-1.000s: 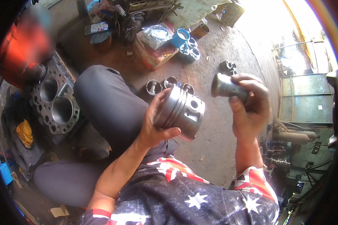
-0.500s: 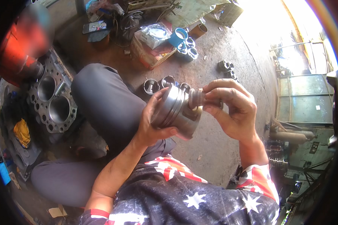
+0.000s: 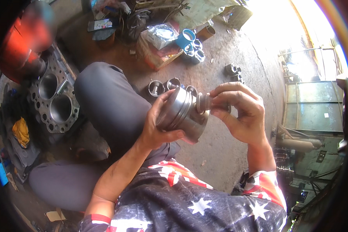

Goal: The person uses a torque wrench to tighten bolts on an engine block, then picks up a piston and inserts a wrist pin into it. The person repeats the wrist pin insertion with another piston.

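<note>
My left hand (image 3: 158, 120) is wrapped round a silver engine piston (image 3: 179, 110), thumb along its near side and fingers on the far side. Grooves ring its crown, and its skirt points to the right. At the pin hole, my right hand (image 3: 241, 110) pinches a short metal cylinder, which looks like a piston pin (image 3: 203, 103), between thumb and fingers. The pin's near end meets the piston's side; how deep it sits I cannot tell. Beyond the piston, other pistons (image 3: 156, 88) stand on the floor, one partly hidden behind my hands.
An engine block (image 3: 54, 100) with large bores lies left of my knee, beside a person in orange (image 3: 23, 50). A yellow cloth (image 3: 21, 132) rests nearby. Ahead are a cardboard box (image 3: 158, 58), a blue sleeve (image 3: 186, 36) and a brown sleeve (image 3: 206, 33). Small dark rings (image 3: 232, 69) stand farther right.
The view has shifted slightly. Both hands keep the same grip on the piston and the pin, with hardly any movement between them.
</note>
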The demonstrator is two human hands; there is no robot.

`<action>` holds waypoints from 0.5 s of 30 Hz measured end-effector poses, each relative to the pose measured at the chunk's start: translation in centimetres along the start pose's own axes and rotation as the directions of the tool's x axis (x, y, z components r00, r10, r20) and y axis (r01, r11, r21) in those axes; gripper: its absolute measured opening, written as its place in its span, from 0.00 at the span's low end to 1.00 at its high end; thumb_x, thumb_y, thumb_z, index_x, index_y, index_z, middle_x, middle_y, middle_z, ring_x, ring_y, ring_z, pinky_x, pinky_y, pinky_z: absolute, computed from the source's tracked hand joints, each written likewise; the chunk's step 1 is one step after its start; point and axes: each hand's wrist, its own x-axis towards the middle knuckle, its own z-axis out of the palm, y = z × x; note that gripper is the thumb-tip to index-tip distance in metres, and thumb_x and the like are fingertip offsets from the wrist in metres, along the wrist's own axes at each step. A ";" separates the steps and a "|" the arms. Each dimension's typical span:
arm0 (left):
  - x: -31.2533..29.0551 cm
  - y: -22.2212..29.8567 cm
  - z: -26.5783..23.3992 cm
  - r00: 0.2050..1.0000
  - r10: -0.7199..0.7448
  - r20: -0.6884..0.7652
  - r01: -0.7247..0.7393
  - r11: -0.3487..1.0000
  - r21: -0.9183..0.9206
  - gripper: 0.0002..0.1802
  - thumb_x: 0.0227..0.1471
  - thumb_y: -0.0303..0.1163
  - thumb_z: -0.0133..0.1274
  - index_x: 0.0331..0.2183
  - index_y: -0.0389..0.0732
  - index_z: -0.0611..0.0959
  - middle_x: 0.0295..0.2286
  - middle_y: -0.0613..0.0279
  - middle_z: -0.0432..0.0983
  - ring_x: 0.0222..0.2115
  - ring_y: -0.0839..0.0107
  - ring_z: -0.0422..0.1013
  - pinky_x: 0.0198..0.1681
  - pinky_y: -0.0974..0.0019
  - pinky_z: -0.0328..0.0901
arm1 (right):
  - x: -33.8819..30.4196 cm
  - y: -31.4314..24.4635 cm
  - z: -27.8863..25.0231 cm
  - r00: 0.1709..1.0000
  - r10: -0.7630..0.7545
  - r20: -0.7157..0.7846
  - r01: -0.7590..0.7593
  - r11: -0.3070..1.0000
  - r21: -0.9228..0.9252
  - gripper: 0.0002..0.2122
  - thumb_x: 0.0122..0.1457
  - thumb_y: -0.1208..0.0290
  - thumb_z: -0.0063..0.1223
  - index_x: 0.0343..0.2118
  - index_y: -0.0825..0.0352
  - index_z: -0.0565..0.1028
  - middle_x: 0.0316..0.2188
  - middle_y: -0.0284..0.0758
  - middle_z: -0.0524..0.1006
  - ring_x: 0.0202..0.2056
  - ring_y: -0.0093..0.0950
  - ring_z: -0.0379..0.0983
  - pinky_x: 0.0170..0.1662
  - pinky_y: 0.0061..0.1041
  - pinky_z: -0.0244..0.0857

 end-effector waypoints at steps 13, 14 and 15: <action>-0.2 0.1 0.0 0.999 -0.020 -0.026 0.021 0.998 0.064 0.62 0.33 0.38 0.76 0.64 0.30 0.59 0.53 0.53 0.69 0.56 0.66 0.67 0.61 0.60 0.61 | -0.3 0.0 -0.5 0.983 0.033 -0.182 0.003 0.981 0.194 0.11 0.51 0.84 0.67 0.38 0.74 0.80 0.41 0.40 0.79 0.41 0.25 0.77 0.41 0.22 0.72; -0.1 0.0 0.0 1.000 -0.019 -0.020 0.020 0.997 0.070 0.62 0.33 0.38 0.76 0.64 0.30 0.59 0.53 0.53 0.69 0.56 0.66 0.67 0.61 0.60 0.61 | -0.3 -0.1 -0.6 0.978 0.030 -0.205 0.014 0.978 0.209 0.11 0.51 0.84 0.67 0.39 0.75 0.79 0.42 0.40 0.79 0.41 0.25 0.76 0.41 0.22 0.71; -0.1 -0.1 0.0 1.000 -0.019 -0.020 0.020 0.998 0.064 0.62 0.33 0.38 0.75 0.64 0.30 0.59 0.53 0.53 0.69 0.55 0.66 0.67 0.61 0.60 0.61 | -0.4 -0.1 -0.8 0.973 0.024 -0.230 0.028 0.975 0.221 0.11 0.52 0.84 0.67 0.39 0.75 0.79 0.42 0.40 0.78 0.41 0.24 0.76 0.41 0.22 0.71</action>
